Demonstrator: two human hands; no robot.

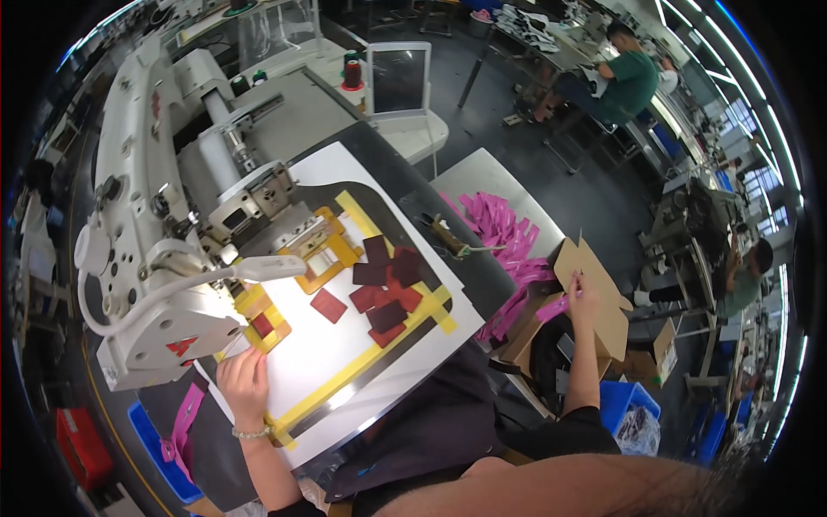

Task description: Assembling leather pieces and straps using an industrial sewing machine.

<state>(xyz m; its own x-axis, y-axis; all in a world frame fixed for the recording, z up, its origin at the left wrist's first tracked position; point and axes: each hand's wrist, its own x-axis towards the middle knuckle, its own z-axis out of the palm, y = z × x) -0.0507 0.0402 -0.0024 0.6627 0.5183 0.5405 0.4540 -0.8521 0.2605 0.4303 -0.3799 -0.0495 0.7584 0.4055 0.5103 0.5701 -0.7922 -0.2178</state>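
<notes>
My left hand (244, 385) is beside the head of a large white sewing machine (164, 284). Its fingers are pressed together by a yellow frame (274, 334) that has a small red patch (263, 325) in its middle; what they pinch, if anything, is hidden. Out to the right, my right hand (582, 298) grips a pink strip (552, 309) above an open cardboard box (594, 302). Dark red and maroon fabric pieces (392, 316) lie loosely overlapping on the white work plate (332, 366). One red piece (328, 306) lies apart from them.
A heap of pink strips (504, 237) covers part of a metal side table (482, 172). Another pink strip (183, 426) hangs over a blue bin (155, 444) at left. Small snips (444, 233) lie on the dark table edge. A co-worker in green (633, 82) sits far right.
</notes>
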